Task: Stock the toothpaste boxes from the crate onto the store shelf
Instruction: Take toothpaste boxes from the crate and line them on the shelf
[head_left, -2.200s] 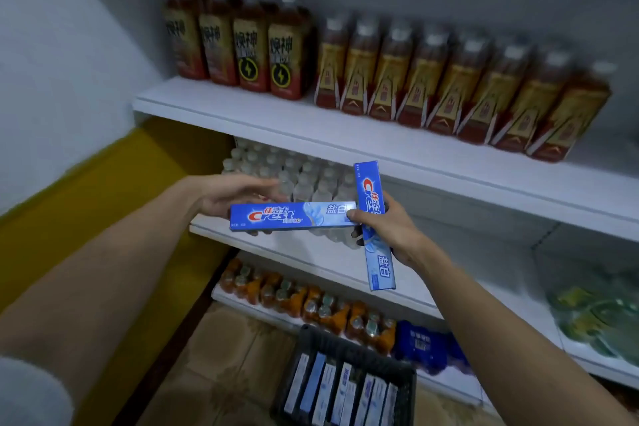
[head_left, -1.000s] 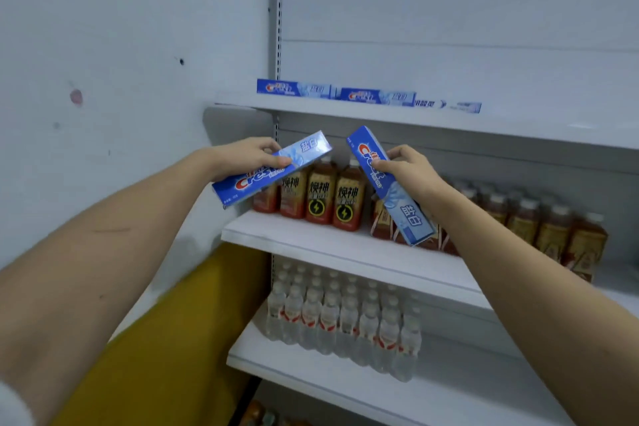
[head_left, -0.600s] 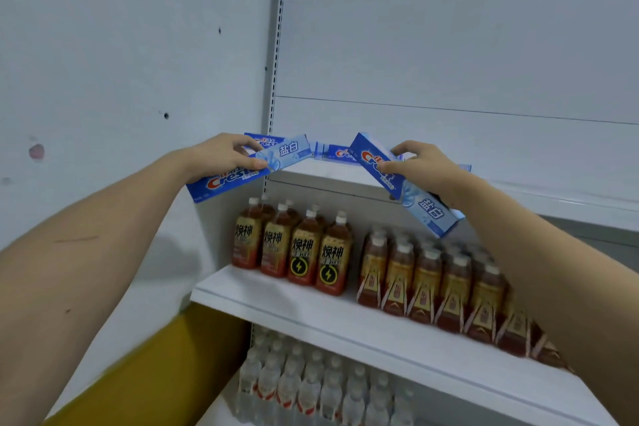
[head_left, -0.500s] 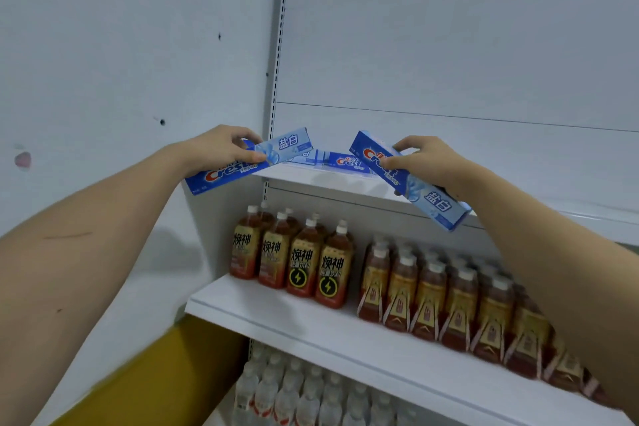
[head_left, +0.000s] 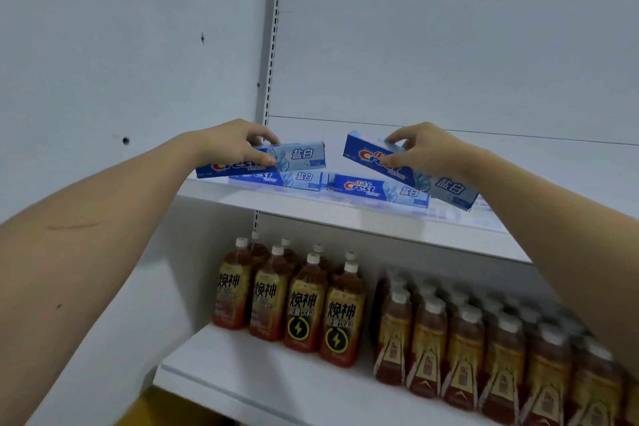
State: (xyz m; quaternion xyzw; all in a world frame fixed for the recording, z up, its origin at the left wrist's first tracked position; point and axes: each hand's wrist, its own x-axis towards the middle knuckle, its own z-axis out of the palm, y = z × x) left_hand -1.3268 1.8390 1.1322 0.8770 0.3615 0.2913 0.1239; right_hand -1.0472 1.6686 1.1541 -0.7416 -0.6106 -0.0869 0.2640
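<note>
My left hand grips a blue toothpaste box held nearly level just above the left end of the white top shelf. My right hand grips a second blue toothpaste box, tilted down to the right over the same shelf. Two more toothpaste boxes lie flat on the shelf below them, the left shelved box and the right shelved box. The crate is out of view.
Brown drink bottles fill the shelf below, in rows running to the right. A slotted shelf upright rises behind my left hand. The white wall is on the left, and a yellow band shows at the bottom.
Both hands have risen with their boxes from waist height up to the top shelf. The view has tilted up, and the crate and lower shelves have left the frame.
</note>
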